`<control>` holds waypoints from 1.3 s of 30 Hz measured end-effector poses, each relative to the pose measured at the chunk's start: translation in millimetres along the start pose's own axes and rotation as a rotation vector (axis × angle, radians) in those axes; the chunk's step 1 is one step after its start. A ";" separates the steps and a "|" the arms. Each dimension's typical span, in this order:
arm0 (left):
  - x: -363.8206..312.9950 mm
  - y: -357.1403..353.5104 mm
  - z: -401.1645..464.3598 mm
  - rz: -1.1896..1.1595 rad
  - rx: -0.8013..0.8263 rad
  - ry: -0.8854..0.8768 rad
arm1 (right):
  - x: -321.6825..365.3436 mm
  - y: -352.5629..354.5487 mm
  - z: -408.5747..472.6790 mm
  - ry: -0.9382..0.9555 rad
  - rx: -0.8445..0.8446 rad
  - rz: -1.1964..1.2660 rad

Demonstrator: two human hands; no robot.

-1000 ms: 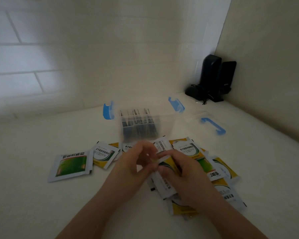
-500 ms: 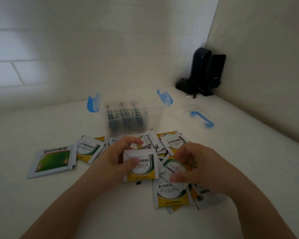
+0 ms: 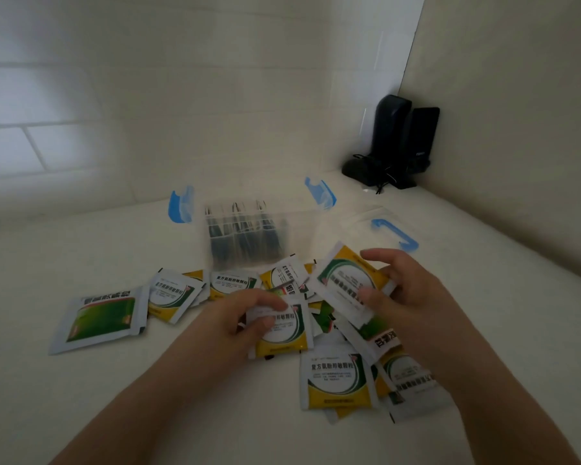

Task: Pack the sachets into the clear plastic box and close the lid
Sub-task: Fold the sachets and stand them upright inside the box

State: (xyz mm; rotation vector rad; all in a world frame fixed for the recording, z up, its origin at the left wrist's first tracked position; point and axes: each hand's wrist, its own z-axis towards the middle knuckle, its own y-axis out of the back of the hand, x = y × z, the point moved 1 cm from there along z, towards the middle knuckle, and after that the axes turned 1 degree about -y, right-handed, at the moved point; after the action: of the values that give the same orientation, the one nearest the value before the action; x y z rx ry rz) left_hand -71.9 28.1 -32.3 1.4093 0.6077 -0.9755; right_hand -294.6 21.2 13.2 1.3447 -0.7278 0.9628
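Step in hand: gathering loose sachets from the pile into a stack, judged from both hands holding one each while the box waits behind.
Left hand [image 3: 249,317]: closed in a pinch, thumb on top and fingers beneath, gripping a yellow-and-white sachet [image 3: 284,333] by its upper left corner.
Right hand [image 3: 406,297]: thumb pressed on the face of a second sachet [image 3: 346,283], fingers curled behind its far edge; it grips that sachet, lifted and tilted above the pile.
Sachet pile [image 3: 336,380]: spread over the middle of the white surface [image 3: 64,414], overlapping, just in front of the box; a larger green sachet [image 3: 99,318] lies apart toward the left edge.
Clear plastic box [image 3: 249,236]: open, standing behind the pile, blue latches [image 3: 181,204] flipped out at both ends; dark sachets stand upright in its left part, the right part looks free.
Lid [image 3: 383,229]: lies flat to the right of the box, blue handle up.
Doing it well: square the two held sachets edge to edge before adding more, keep the stack thin enough to pinch, then slide it in upright beside the dark row.
Orientation, left sachet: long axis runs roughly near to far, printed face up, yellow band toward the person.
Orientation, right sachet: turned diagonally, yellow band at its far corner, long axis slanting from near right to far left.
Black device [image 3: 396,146]: in the far right corner, well apart.
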 end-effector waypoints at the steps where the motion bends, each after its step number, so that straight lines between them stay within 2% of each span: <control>1: 0.7 0.1 1.0 -0.026 0.008 -0.004 | 3.0 -0.6 -0.8 -0.016 0.007 0.123; 3: 0.4 1.9 2.6 -0.131 0.032 -0.008 | 8.7 -6.0 -2.3 -0.039 0.065 0.285; 6: -2.0 4.6 4.0 -0.206 0.024 -0.037 | 11.4 -14.6 -3.3 -0.030 0.149 0.321; 10: -5.0 6.6 3.3 -0.223 -0.041 -0.109 | 8.2 -25.4 -3.6 -0.086 0.128 0.534; 12: -9.2 3.3 0.7 -0.248 0.015 -0.130 | 6.9 -35.6 -5.3 -0.151 0.103 0.656; 14: -12.0 -1.3 -0.1 -0.239 0.025 -0.169 | 5.2 -46.9 -8.1 -0.110 0.077 0.561; 17: -13.3 -1.8 0.1 -0.154 -0.117 -0.207 | 7.2 -58.5 -13.8 0.031 0.113 0.339; 20: -9.9 0.8 0.1 0.028 -0.206 -0.267 | 8.9 -53.5 -12.0 0.190 -0.058 0.049; 21: -9.9 0.9 -0.1 0.050 -0.203 -0.287 | 9.0 -49.5 -10.5 0.241 -0.121 -0.047; 23: -11.8 0.6 -1.2 -0.022 -0.183 -0.281 | 7.1 -45.3 -8.3 0.233 -0.142 -0.068; 26: -13.5 1.5 -0.5 -0.229 -0.136 -0.218 | 6.4 -49.0 -8.1 0.098 -0.044 0.136; 28: -12.0 1.2 0.1 -0.225 -0.121 -0.197 | 4.7 -51.0 -8.5 0.085 -0.015 0.086; 32: -6.9 0.7 1.3 -0.194 -0.139 -0.138 | 4.0 -33.4 -8.9 0.028 0.117 -0.267; 35: -1.7 1.1 2.3 -0.180 -0.140 -0.118 | 6.5 -20.1 -10.2 -0.044 0.353 -0.508; 37: -1.9 0.5 1.9 -0.160 -0.121 -0.143 | 5.7 -21.2 -10.0 -0.012 0.462 -0.684; 39: -2.3 -0.4 2.1 -0.078 -0.120 -0.186 | 4.9 -26.9 -10.5 0.056 0.499 -0.749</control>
State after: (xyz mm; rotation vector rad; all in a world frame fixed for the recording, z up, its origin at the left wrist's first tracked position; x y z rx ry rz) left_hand -73.8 26.5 -30.4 1.1811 0.5765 -1.1002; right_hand -269.5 33.2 4.0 1.8228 0.1040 0.5735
